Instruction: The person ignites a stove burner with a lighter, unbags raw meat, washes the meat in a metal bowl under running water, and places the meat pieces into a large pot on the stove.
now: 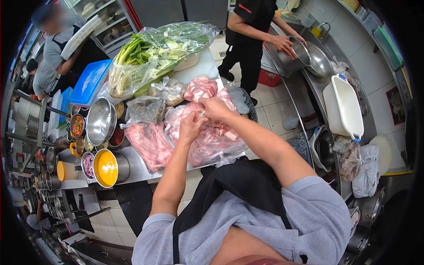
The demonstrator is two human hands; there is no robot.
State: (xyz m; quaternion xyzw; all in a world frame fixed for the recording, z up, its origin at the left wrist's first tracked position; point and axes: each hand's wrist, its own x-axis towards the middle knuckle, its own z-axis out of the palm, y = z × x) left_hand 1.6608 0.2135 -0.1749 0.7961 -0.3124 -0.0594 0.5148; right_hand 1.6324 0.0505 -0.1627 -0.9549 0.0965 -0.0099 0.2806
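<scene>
Clear plastic bags of raw pink meat lie together on the table in front of me. My left hand [191, 128] and my right hand [214, 109] meet over the middle of them, fingers closed on the gathered plastic of a meat bag [180, 115]. What exactly sits between the fingertips is partly hidden. To the left is another bag of meat [150, 145], and a large one [216, 143] lies below my hands. A smaller bag of meat [201, 88] rests just beyond my right hand.
Bags of leafy greens [154, 53] fill the table's far side. A metal bowl [100, 121], a pot of yellow liquid [107, 167] and chopped onion [88, 164] stand left. A co-worker in black [247, 39] handles a metal pot [295, 55]. A white tub [343, 106] sits right.
</scene>
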